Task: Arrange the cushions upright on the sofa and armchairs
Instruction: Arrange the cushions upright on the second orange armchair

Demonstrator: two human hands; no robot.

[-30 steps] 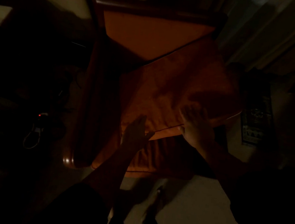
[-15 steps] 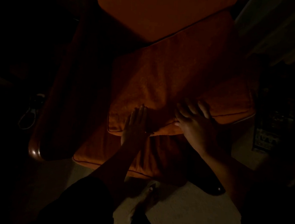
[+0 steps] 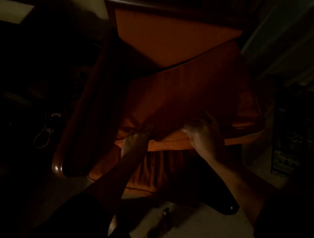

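The room is very dark. A large orange cushion (image 3: 189, 102) lies tilted and askew on the seat of an armchair (image 3: 170, 35) with a dark wooden frame and an orange back pad. My left hand (image 3: 135, 141) holds the cushion's near edge at its lower left part. My right hand (image 3: 204, 133) grips the same near edge further right, fingers on top. The near edge looks raised off the orange seat pad (image 3: 148, 172) beneath.
The chair's left wooden armrest (image 3: 72, 131) ends in a rounded tip, and the right one (image 3: 226, 205) shows by my right forearm. A looped white cable (image 3: 42, 138) lies on the dark floor at the left. Curtains (image 3: 289, 44) hang at the right. Pale floor lies below.
Both hands have gone from lying flat on the cushion to gripping its near edge, which looks lifted. My view has pulled back, and the chair's top rail shows again.
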